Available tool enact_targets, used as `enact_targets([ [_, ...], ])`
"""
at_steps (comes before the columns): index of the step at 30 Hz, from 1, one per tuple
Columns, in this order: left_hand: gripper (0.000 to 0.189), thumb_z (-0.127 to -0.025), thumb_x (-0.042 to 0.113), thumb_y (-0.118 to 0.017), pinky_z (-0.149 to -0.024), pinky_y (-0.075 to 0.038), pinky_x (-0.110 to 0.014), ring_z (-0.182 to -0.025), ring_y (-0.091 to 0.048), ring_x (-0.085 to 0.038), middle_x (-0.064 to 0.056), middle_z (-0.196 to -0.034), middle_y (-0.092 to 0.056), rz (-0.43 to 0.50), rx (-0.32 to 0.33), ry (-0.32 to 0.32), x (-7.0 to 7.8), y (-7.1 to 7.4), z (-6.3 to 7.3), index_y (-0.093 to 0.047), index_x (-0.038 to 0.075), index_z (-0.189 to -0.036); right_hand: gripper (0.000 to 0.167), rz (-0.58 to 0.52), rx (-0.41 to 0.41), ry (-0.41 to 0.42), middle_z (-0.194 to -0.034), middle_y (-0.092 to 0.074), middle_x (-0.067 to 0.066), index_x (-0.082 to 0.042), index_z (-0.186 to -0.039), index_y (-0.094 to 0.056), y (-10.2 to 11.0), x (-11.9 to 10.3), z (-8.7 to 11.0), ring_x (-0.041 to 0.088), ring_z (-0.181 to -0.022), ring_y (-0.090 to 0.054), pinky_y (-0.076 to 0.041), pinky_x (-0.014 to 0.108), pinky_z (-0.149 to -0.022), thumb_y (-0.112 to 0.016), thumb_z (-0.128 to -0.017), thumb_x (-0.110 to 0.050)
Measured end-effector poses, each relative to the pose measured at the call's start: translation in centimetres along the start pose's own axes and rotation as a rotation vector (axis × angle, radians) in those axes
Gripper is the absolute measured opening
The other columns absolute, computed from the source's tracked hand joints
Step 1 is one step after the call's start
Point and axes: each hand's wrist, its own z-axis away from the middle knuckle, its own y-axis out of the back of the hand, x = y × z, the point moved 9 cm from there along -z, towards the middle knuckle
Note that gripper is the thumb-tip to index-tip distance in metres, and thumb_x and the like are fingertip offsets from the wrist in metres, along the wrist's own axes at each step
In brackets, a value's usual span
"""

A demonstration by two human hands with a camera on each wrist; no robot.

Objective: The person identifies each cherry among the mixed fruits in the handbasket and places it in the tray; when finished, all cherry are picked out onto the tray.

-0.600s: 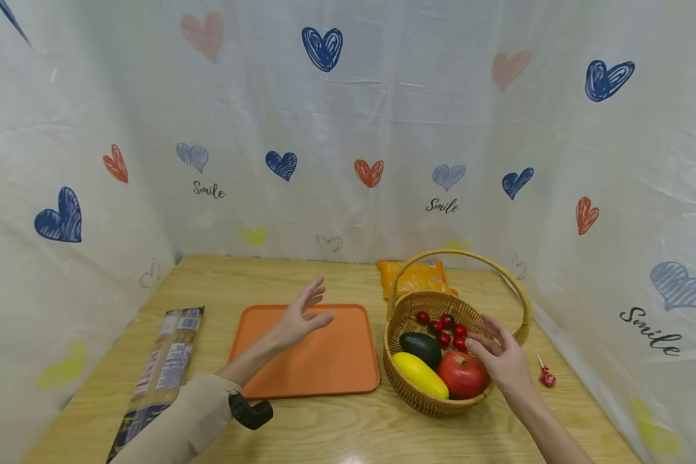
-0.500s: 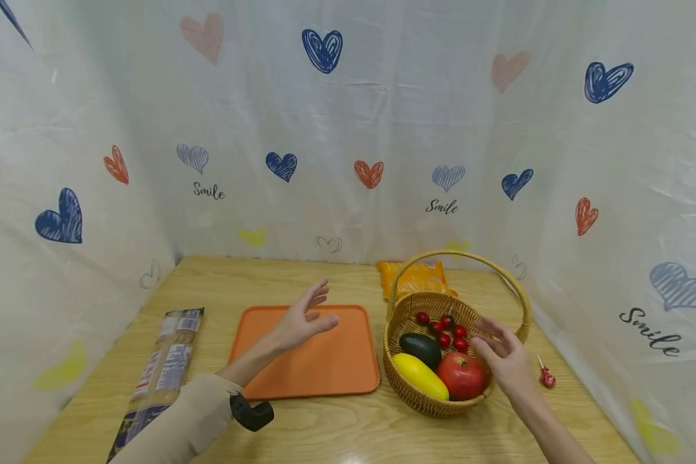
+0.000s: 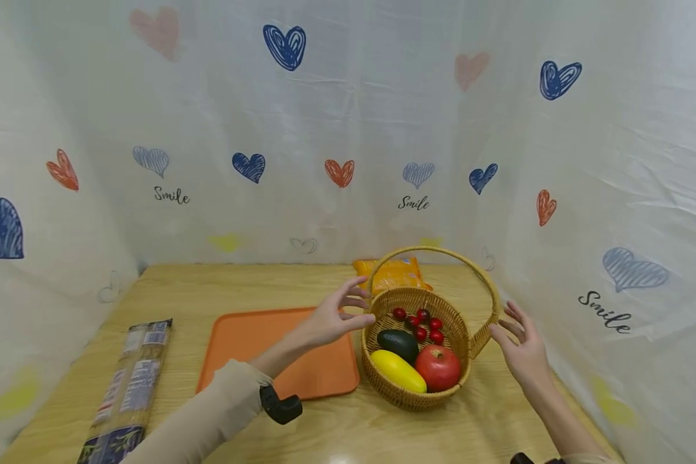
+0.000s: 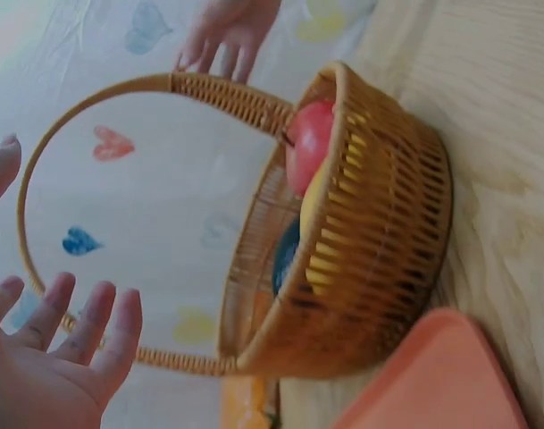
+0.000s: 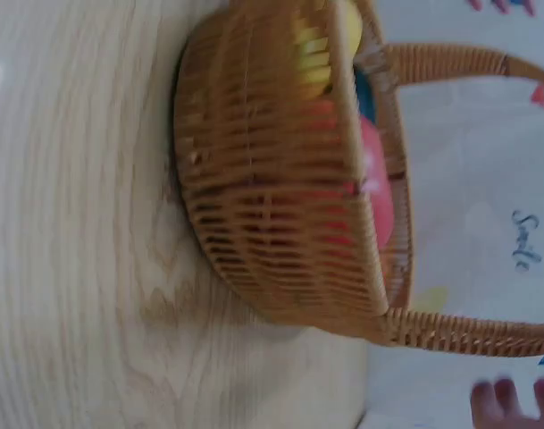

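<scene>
On the table (image 3: 441, 438) stood the basket (image 3: 406, 398), upright, handle arched high! Just left of it lay the tray (image 3: 319, 370); well left of it, the pack (image 3: 133, 380); right behind it, the bag (image 3: 397, 277). Hands flanked it: left hand (image 3: 334, 317) by its left side, right hand (image 3: 524, 351) by its handle's right foot, fingers spread, contact hard to tell! Inside it: pomegranate (image 3: 438, 369), yellow fruit (image 3: 398, 371), avocado (image 3: 397, 346), and cherries (image 3: 436, 337)
</scene>
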Motion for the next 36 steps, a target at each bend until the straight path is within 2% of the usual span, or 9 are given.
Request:
enact_targets([
  [3,0.069,-0.092,0.017,-0.062,-0.092,-0.046,-0.039,-0.12,-0.047,-0.036,-0.018,-0.133,-0.044,0.002,-0.041,0.005,1.0,-1.4,-0.8,-0.024,0.008,-0.149,0.056,-0.028,-0.1,0.097,-0.139,-0.039,0.016,-0.009,-0.148,-0.028,-1.6,-0.2,-1.3,0.029,-0.123,-0.046,-0.046,0.022,-0.089,-0.05,-0.099,-0.023],
  [5,0.069,-0.091,0.014,-0.062,-0.093,-0.046,-0.037,-0.121,-0.047,-0.033,-0.016,-0.134,-0.044,-0.002,-0.054,0.013,0.8,-2.1,-1.4,-0.024,0.011,-0.149,0.049,-0.059,-0.11,0.138,-0.13,-0.049,0.011,-0.006,-0.144,-0.034,-1.9,-0.1,-1.7,0.022,-0.117,-0.053,-0.048,0.024,-0.087,-0.049,-0.1,-0.02],
  [8,0.07,-0.091,0.018,-0.063,-0.091,-0.047,-0.035,-0.12,-0.049,-0.03,-0.012,-0.134,-0.045,-0.007,-0.056,0.002,-0.3,-2.7,-2.2,-0.025,0.015,-0.149,0.042,-0.097,-0.085,0.166,-0.115,-0.055,-0.004,-0.004,-0.138,-0.04,-1.7,0.2,-1.9,0.005,-0.105,-0.057,-0.048,0.017,-0.08,-0.051,-0.099,-0.016],
  [11,0.069,-0.09,0.026,-0.065,-0.089,-0.048,-0.033,-0.118,-0.051,-0.026,-0.006,-0.132,-0.047,-0.031,-0.056,0.013,-1.3,-3.1,-3.2,-0.027,0.022,-0.148,0.043,-0.121,-0.08,0.162,-0.112,-0.054,-0.011,-0.006,-0.139,-0.041,-1.5,0.5,-1.8,0.003,-0.104,-0.056,-0.048,0.017,-0.08,-0.051,-0.099,-0.016],
  [15,0.072,-0.088,0.037,-0.066,-0.085,-0.049,-0.032,-0.115,-0.053,-0.023,-0.003,-0.131,-0.048,-0.111,-0.092,0.088,-2.5,-4.1,-5.0,-0.028,0.026,-0.147,0.044,-0.137,-0.069,0.155,-0.113,-0.055,-0.01,-0.007,-0.14,-0.041,-1.2,0.5,-1.8,0.004,-0.104,-0.056,-0.049,0.017,-0.081,-0.052,-0.098,-0.016],
  [22,0.076,-0.086,0.041,-0.067,-0.081,-0.05,-0.031,-0.108,-0.058,-0.019,-0.006,-0.131,-0.05,-0.294,-0.14,0.254,-5.6,-5.7,-8.7,-0.03,0.02,-0.148,0.041,-0.153,-0.063,0.163,-0.111,-0.055,-0.008,-0.006,-0.137,-0.043,-1.6,0.2,-2.1,0.0,-0.1,-0.057,-0.05,0.019,-0.078,-0.052,-0.098,-0.012],
  [26,0.076,-0.085,0.041,-0.068,-0.085,-0.048,-0.036,-0.112,-0.054,-0.025,-0.012,-0.132,-0.05,-0.313,-0.113,0.323,-7.2,-6.3,-10.2,-0.033,0.015,-0.147,0.042,-0.149,-0.081,0.158,-0.112,-0.054,-0.008,-0.006,-0.138,-0.042,-1.8,0.3,-2.2,-0.002,-0.101,-0.056,-0.05,0.019,-0.078,-0.052,-0.098,-0.014],
  [29,0.076,-0.085,0.043,-0.069,-0.087,-0.047,-0.037,-0.112,-0.053,-0.027,-0.015,-0.129,-0.052,-0.352,-0.054,0.378,-8.6,-6.2,-11.1,-0.036,0.011,-0.145,0.042,-0.135,-0.079,0.163,-0.112,-0.054,-0.008,-0.004,-0.138,-0.041,-1.7,0.1,-2.4,-0.002,-0.101,-0.056,-0.05,0.018,-0.077,-0.052,-0.099,-0.015],
  [36,0.072,-0.085,0.04,-0.069,-0.093,-0.043,-0.042,-0.117,-0.049,-0.03,-0.015,-0.133,-0.049,-0.373,0.03,0.482,-10.9,-6.2,-11.8,-0.04,0.008,-0.143,0.041,-0.125,-0.089,0.161,-0.112,-0.054,-0.007,-0.003,-0.137,-0.041,-1.7,0.0,-2.3,-0.002,-0.1,-0.055,-0.049,0.019,-0.077,-0.051,-0.099,-0.014],
])
